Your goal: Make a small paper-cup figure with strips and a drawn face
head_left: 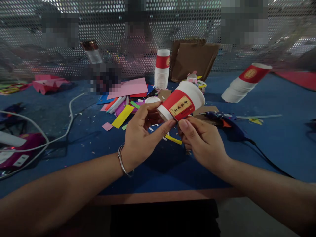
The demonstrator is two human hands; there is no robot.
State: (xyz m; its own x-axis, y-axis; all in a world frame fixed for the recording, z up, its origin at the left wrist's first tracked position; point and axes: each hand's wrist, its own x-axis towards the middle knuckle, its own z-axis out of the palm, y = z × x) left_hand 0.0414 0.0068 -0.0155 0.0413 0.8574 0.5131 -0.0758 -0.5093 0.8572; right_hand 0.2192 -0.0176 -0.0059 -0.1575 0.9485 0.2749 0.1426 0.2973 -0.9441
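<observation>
A white paper cup (184, 100) with a red band and a gold label is held tilted above the blue table, its base toward me. My left hand (143, 131) grips the cup's base between thumb and fingers; a metal bangle sits on that wrist. My right hand (201, 141) is closed just below the cup, its thumb and fingers pinched at the lower edge of the red band. What it pinches is too small to make out.
A blue glue gun (225, 123) with a black cord lies right of my hands. Cup stacks stand at the back (162, 69) and lie at the right (244, 82). Coloured paper scraps (123, 115), white cables (69, 121), a brown paper bag (195, 59) and a mesh screen surround them.
</observation>
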